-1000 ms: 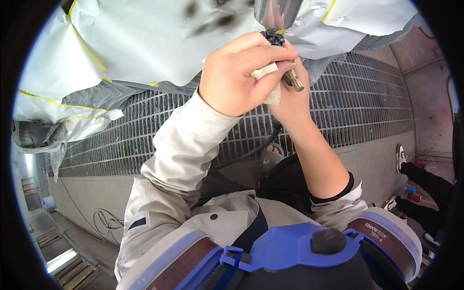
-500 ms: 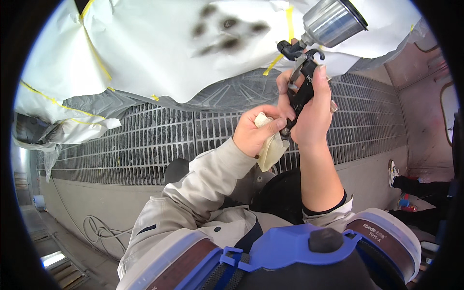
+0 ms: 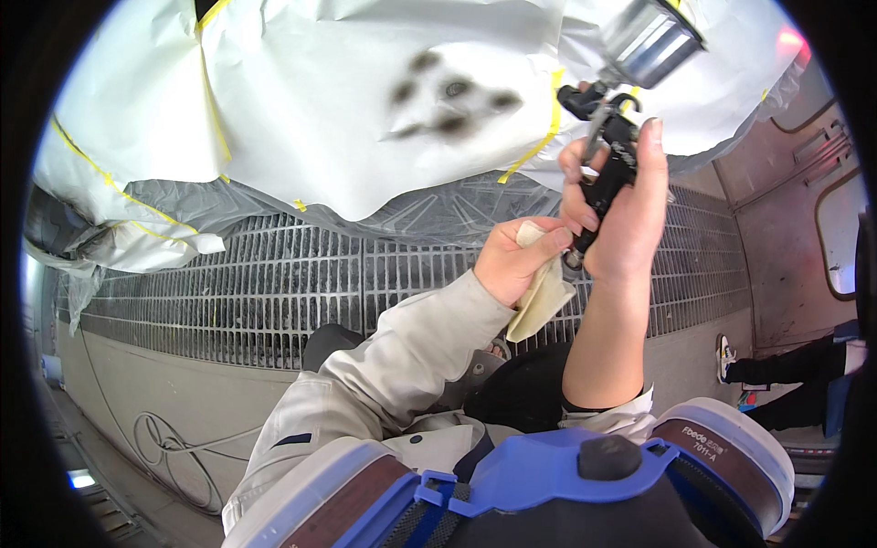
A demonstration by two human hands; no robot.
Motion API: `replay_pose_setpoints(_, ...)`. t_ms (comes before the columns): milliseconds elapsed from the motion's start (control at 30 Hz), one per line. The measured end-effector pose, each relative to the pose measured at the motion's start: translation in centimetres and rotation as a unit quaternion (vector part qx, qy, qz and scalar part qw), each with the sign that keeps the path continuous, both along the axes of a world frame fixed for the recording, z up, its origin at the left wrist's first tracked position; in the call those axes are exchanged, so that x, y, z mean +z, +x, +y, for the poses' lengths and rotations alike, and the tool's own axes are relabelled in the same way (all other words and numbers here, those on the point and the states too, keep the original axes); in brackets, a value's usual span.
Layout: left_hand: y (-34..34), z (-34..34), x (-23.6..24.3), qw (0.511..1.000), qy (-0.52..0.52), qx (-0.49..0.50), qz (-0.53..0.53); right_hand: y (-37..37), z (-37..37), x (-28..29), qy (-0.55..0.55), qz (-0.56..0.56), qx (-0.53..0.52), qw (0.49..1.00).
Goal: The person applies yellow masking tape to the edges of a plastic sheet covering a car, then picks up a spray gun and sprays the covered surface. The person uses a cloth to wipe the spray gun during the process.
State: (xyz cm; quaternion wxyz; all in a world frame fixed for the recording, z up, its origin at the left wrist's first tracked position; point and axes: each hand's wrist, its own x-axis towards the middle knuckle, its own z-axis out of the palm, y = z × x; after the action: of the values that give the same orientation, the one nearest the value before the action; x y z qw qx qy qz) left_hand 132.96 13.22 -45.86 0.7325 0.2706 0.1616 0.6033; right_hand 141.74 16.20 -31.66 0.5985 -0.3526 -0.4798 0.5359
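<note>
My right hand (image 3: pixel 626 224) is wrapped round the black grip of a spray gun (image 3: pixel 610 169), its thumb pointing up along the back. A clear, dark-rimmed cup (image 3: pixel 653 47) sits on top of the gun, tilted to the upper right. In my left hand (image 3: pixel 513 260) a pale yellowish cloth (image 3: pixel 541 309) is pinched and hangs down below the fingers. The left fingertips are at the lower end of the gun's grip; whether they touch it I cannot tell.
White masking paper (image 3: pixel 311 100) with yellow tape and dark sprayed spots (image 3: pixel 452 123) covers the thing ahead. Grey plastic film (image 3: pixel 429 210) hangs beneath it over a floor grating (image 3: pixel 274 301). A hose (image 3: pixel 169 447) lies coiled at left. Another person's leg (image 3: pixel 776 367) reaches in from the right.
Both hands, with the spray gun and cloth, have shifted to the right in the picture. The left hand sits slightly lower. My view has turned a little; both grips are kept.
</note>
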Motion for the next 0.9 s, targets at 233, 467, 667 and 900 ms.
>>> replay_pose_setpoints(233,-1.7,0.3,-2.8,0.999,-0.044,-0.012,-0.003,-1.4,1.3,-2.9,-0.021,-0.079,0.008,0.997)
replay_pose_setpoints(467,-1.6,0.8,-3.2,0.999,-0.033,-0.008,-0.022,-2.2,1.8,-3.2,-0.022,-0.082,-0.012,0.996)
replay_pose_setpoints(667,-1.8,1.0,-3.4,0.999,-0.028,-0.020,-0.031,-2.5,2.0,-3.4,-0.006,-0.081,-0.017,0.997)
replay_pose_setpoints(900,-1.4,1.1,-3.7,0.999,-0.029,-0.011,-0.022,-2.3,2.2,-3.8,0.002,-0.087,-0.022,0.996)
